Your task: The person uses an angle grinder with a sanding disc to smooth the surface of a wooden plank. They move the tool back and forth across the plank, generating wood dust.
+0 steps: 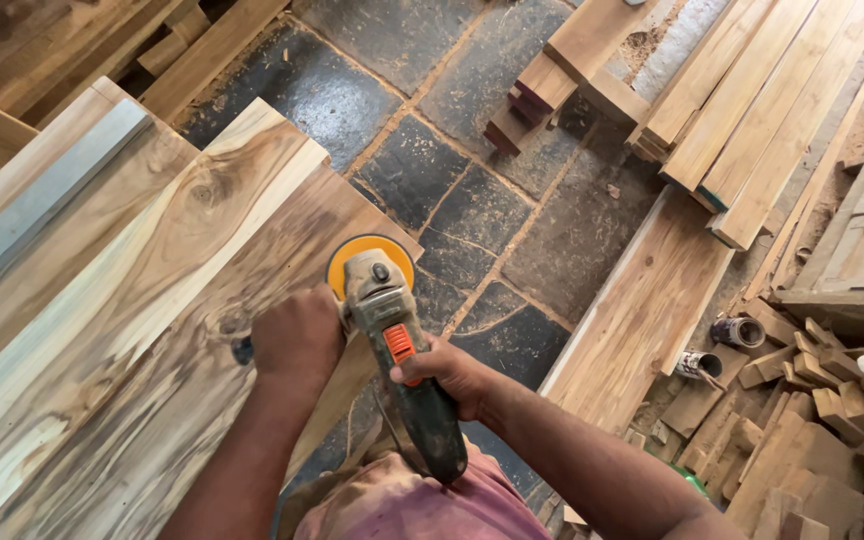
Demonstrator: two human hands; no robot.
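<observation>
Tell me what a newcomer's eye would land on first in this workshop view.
First, the angle grinder at centre, its yellow disc on the right edge of the big streaked wooden panel; the left hand is on its side near the head and the right hand grips its dark body. Next, the dark stone floor beyond, with planks stacked at upper right and offcut blocks heaped at lower right.

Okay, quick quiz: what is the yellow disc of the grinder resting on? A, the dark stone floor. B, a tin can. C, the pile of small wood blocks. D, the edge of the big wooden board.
D: the yellow disc sits at the edge of the wooden board, with both hands on the grinder.
</observation>
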